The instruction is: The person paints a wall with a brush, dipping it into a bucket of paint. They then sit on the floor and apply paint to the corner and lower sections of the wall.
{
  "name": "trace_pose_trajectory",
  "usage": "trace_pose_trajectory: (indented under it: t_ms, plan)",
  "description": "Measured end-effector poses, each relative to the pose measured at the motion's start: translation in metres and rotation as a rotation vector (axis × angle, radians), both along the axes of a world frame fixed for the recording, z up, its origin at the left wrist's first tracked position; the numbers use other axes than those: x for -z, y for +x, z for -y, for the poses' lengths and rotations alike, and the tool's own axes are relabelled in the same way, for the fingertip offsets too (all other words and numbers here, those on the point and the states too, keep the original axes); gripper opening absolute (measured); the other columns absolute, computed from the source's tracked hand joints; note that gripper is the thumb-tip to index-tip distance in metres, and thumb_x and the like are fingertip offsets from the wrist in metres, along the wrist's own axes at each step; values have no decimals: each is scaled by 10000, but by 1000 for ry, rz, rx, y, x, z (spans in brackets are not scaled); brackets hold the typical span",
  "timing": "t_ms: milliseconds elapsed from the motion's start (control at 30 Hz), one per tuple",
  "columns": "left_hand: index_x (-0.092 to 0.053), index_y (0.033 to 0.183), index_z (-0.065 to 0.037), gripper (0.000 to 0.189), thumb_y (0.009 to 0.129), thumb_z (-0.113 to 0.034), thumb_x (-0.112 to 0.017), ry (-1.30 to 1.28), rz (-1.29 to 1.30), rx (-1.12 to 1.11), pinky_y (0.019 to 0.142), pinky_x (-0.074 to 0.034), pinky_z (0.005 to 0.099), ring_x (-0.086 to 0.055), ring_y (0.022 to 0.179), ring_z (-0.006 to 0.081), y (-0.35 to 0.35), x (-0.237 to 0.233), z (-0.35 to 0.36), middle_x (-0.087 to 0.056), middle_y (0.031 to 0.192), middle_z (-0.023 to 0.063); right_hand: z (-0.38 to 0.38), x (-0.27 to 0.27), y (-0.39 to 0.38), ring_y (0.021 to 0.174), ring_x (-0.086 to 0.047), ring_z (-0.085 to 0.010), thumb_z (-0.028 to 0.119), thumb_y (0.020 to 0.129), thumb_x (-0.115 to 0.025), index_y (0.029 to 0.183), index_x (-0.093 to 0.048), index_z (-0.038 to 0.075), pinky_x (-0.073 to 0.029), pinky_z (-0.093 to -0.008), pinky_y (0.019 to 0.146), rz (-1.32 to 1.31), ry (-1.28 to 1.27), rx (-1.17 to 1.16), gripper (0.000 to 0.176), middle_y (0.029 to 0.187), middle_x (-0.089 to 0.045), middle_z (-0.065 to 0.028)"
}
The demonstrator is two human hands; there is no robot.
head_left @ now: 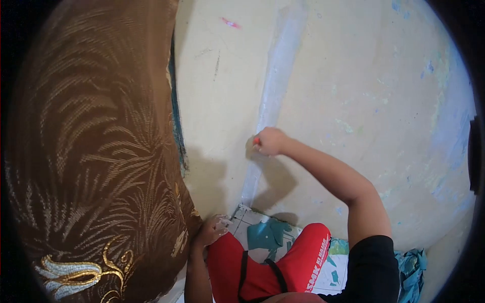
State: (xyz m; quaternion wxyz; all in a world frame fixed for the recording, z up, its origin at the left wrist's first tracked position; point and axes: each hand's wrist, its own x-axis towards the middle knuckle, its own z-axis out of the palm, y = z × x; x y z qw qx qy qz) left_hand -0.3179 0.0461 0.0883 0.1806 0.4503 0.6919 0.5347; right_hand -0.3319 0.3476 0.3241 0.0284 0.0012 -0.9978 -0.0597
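Note:
My right hand (271, 142) is closed around a small tool with an orange-red handle (257, 141), whose working end is hidden. It is at the wall corner, on a strip of whitish-blue coating (277, 81) that runs down the cream wall (323, 101). Low at the left, my left hand (214, 230) rests by my knee in red trousers (227, 252), beside the brown curtain. White residue marks its fingers, which are partly spread with nothing seen in them.
A brown patterned curtain (101, 126) hangs along the left. Teal scraps (266, 235) lie on the white tiled floor (242, 217) at the wall's foot. More crumpled teal material (411, 270) is at the lower right. A dark object (475, 154) stands at the right edge.

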Motion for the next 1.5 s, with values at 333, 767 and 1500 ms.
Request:
trace_pose_trajectory:
  t_ms: [333,767,1500]
  plan:
    - [-598,1020,-42,287,741,-75,-656,75,28,-31,835,-416,333,-517,1026,233,8,-21,1,-568,1106,101,-71,-276,-12,545,-565,-115,401,762,-607,811,-668,55,-460,-308,507,-730,-121,88,354,641,-630,-43]
    - [-562,1064,-17,341,740,-56,-661,22,106,-70,882,-408,331,-519,1045,240,9,-13,0,-566,1092,134,-7,-349,24,694,-624,-328,166,797,-537,694,-603,33,-491,-434,607,-916,856,158,180,756,-633,-169]
    - [-561,1091,-36,365,743,-87,-660,-24,68,-43,916,-385,342,-511,1062,275,1,1,-2,-558,1122,143,-6,158,8,627,-608,-309,220,753,-545,858,-567,56,-498,-412,561,-220,140,-336,195,755,-592,-132]
